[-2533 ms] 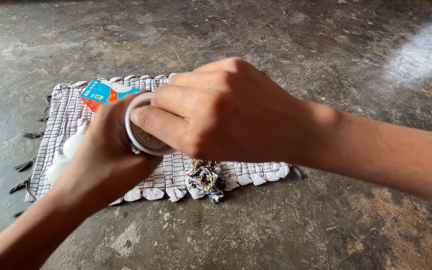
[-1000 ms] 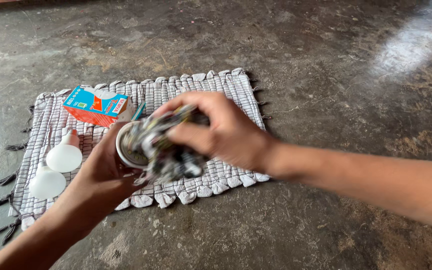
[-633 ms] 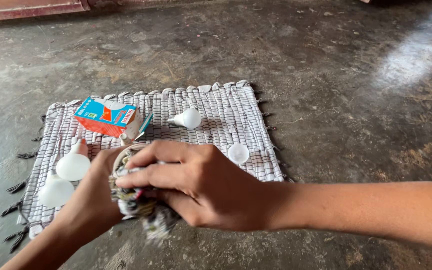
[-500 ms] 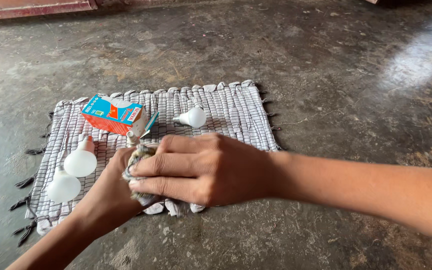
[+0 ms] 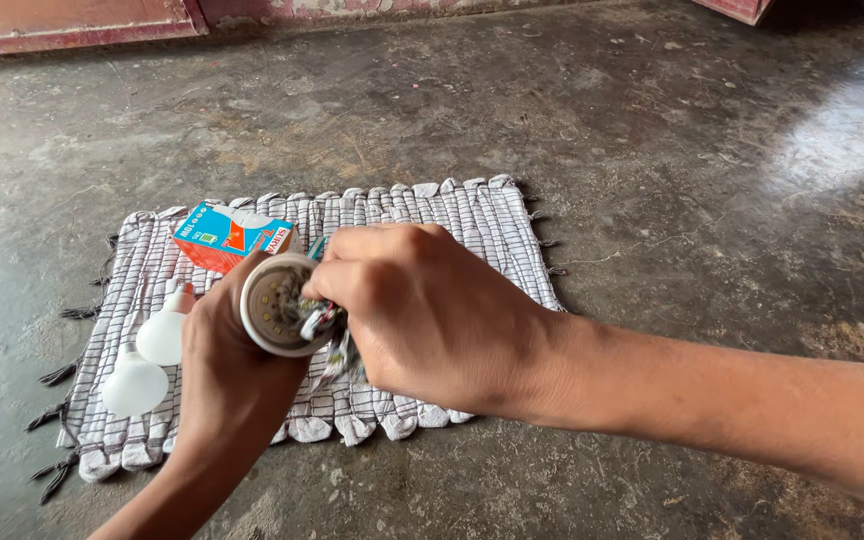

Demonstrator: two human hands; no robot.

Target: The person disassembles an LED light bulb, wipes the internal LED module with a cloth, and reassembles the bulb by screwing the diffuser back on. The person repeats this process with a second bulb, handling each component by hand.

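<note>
My left hand grips a white bulb housing with its open round face turned up toward me, small parts showing on the disc inside. My right hand is closed around a patterned rag and presses it against the rim of the housing. Both hands hover over the near left part of a striped woven mat on the floor.
Two white bulb domes lie on the mat's left side. A small blue and orange carton sits at the mat's back left. The mat rests on a rough grey concrete floor, with a reddish wall base along the top edge.
My view has swung and both hands shifted over the mat. The rag has been worked in and around the housing, whose open face now shows again.
</note>
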